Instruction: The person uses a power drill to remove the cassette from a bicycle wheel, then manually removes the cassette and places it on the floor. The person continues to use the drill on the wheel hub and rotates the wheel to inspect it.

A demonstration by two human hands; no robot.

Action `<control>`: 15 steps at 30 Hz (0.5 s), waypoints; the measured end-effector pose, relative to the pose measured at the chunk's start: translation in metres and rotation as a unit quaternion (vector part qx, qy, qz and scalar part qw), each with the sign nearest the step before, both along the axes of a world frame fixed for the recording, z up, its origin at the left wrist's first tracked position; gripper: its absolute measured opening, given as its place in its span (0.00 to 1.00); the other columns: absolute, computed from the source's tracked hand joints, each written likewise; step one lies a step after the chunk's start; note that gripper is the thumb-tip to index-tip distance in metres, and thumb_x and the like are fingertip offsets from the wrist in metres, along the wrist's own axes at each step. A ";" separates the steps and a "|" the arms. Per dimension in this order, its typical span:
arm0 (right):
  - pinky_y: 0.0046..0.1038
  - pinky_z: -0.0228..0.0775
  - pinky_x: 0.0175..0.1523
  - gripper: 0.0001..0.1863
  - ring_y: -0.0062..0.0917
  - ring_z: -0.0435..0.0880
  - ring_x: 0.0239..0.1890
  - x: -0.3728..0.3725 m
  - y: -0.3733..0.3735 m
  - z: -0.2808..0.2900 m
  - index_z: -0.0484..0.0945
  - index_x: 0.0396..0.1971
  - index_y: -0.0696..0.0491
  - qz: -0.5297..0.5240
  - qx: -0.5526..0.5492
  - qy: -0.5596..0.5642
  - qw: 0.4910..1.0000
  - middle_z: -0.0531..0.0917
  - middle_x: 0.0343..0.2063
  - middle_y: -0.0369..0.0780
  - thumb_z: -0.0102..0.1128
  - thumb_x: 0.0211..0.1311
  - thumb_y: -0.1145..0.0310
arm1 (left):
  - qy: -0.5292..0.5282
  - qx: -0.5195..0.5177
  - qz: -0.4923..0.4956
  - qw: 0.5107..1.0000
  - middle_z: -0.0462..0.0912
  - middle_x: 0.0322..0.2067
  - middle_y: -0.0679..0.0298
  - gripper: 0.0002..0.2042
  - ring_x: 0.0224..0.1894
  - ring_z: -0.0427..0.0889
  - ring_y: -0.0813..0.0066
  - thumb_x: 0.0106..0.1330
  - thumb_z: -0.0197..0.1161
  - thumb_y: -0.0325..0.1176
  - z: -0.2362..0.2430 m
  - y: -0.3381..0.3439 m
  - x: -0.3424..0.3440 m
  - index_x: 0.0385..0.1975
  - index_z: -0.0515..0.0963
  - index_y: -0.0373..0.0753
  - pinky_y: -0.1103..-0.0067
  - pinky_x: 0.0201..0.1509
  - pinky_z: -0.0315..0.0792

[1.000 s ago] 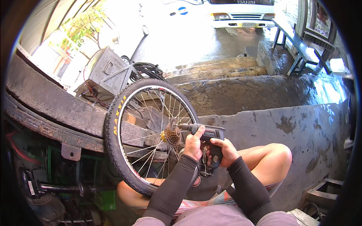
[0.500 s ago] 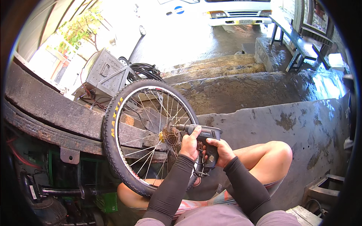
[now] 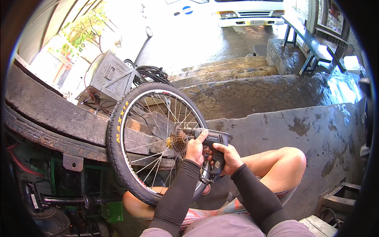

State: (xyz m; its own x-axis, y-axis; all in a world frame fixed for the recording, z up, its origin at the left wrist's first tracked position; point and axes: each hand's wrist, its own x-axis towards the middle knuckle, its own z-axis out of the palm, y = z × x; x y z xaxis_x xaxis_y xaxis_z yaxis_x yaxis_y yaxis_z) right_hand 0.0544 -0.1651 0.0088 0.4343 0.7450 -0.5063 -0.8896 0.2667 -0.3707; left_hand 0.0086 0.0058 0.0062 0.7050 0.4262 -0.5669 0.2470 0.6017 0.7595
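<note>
Power drill (image 3: pixel 215 137) in front of me, just right of the bicycle wheel (image 3: pixel 117 123). Long axis runs roughly left to right; chuck (image 3: pixel 193 131) points left, toward the cassette (image 3: pixel 181 143), and the grip drops back toward me. A small disc (image 3: pixel 177 128) at its tip sits by the sprockets; contact, cannot tell. My left hand (image 3: pixel 195 150) is closed around the drill's front, thumb on top. My right hand (image 3: pixel 227 158) is wrapped round the pistol grip, thumb along the back; some fingers hidden. Wheel stands tilted, cassette side facing right, tyre by my left leg. Stained concrete floor (image 3: pixel 272 132) at right, worn steps (image 3: pixel 237 93) beyond, wet ground past them. White truck (image 3: pixel 250 14) at the far end, bench (image 3: pixel 307 41) on the right. Left: wooden beam (image 3: pixel 59 108), metal box (image 3: pixel 110 73), black cable coil (image 3: pixel 153 74).
</note>
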 end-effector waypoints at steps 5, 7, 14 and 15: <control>0.32 0.83 0.33 0.14 0.28 0.88 0.30 0.001 -0.004 -0.009 0.82 0.50 0.58 0.016 0.004 0.029 0.999 0.88 0.34 0.40 0.67 0.74 0.64 | 0.017 0.045 0.018 0.999 0.92 0.38 0.60 0.14 0.28 0.90 0.71 0.78 0.69 0.43 -0.005 -0.004 -0.004 0.46 0.86 0.37 0.74 0.30 0.83; 0.32 0.83 0.33 0.14 0.28 0.88 0.30 -0.002 0.000 -0.004 0.82 0.50 0.57 0.007 0.007 0.016 1.000 0.88 0.34 0.40 0.67 0.74 0.64 | 0.014 0.038 0.015 0.999 0.92 0.38 0.60 0.14 0.28 0.89 0.71 0.79 0.69 0.43 -0.007 0.001 -0.004 0.46 0.86 0.37 0.74 0.30 0.83; 0.34 0.83 0.33 0.13 0.29 0.88 0.32 -0.003 0.003 0.005 0.81 0.50 0.57 0.022 0.014 0.033 0.999 0.87 0.34 0.40 0.68 0.73 0.65 | 0.033 0.056 0.045 0.997 0.92 0.37 0.61 0.14 0.27 0.87 0.75 0.76 0.72 0.44 0.003 0.002 -0.007 0.46 0.86 0.38 0.79 0.28 0.80; 0.34 0.83 0.33 0.13 0.29 0.88 0.32 -0.003 0.003 0.002 0.81 0.50 0.57 0.022 0.011 0.039 0.999 0.87 0.34 0.40 0.68 0.73 0.65 | 0.043 0.076 0.045 0.995 0.92 0.37 0.62 0.14 0.27 0.87 0.76 0.76 0.72 0.44 0.009 -0.003 -0.007 0.45 0.86 0.39 0.80 0.28 0.79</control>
State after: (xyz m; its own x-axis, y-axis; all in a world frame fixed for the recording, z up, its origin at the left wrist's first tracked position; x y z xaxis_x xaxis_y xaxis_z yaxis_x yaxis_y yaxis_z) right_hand 0.0517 -0.1623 0.0104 0.3606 0.7739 -0.5207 -0.9268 0.2343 -0.2936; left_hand 0.0013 0.0029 0.0151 0.6111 0.5711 -0.5481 0.2656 0.5043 0.8217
